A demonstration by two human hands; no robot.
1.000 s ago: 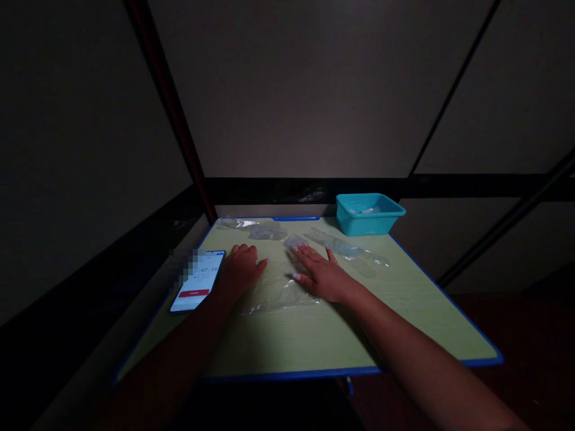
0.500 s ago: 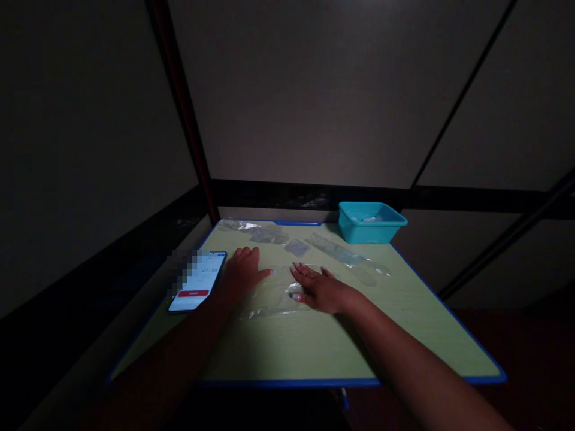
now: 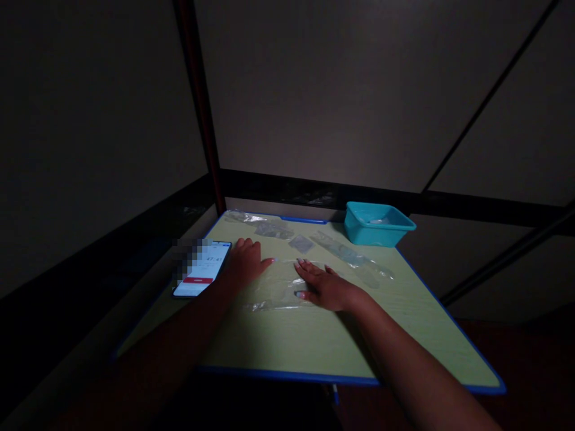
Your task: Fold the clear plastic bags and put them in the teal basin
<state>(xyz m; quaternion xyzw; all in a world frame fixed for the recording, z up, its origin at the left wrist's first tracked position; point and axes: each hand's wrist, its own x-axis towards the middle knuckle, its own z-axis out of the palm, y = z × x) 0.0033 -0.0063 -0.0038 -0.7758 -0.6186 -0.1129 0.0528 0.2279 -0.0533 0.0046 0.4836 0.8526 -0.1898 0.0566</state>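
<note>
A clear plastic bag (image 3: pixel 276 294) lies spread flat on the pale green table. My right hand (image 3: pixel 327 287) rests on the right part of it, palm down, with fingers and thumb stretched out. At the bag's left side is my left hand (image 3: pixel 246 263), its thumb pointing out over the film and its other fingers bent forward on the tabletop. Neither hand appears to grip anything. Just left of my left hand, a phone (image 3: pixel 202 272) with a lit screen showing a timer lies near the table's left edge.
Further back lie more clear plastic pieces: a crumpled one (image 3: pixel 242 216), a greyish one (image 3: pixel 274 230), a small square one (image 3: pixel 301 243) and a long strip (image 3: pixel 354 256). A turquoise basket (image 3: pixel 380 235) stands at the back right corner. The table (image 3: pixel 417 335) has a blue rim; walls stand behind and left.
The view has tilted slightly, so the table appears rotated. Both hands stay at nearly the same places on the bag, the right one still flat.
</note>
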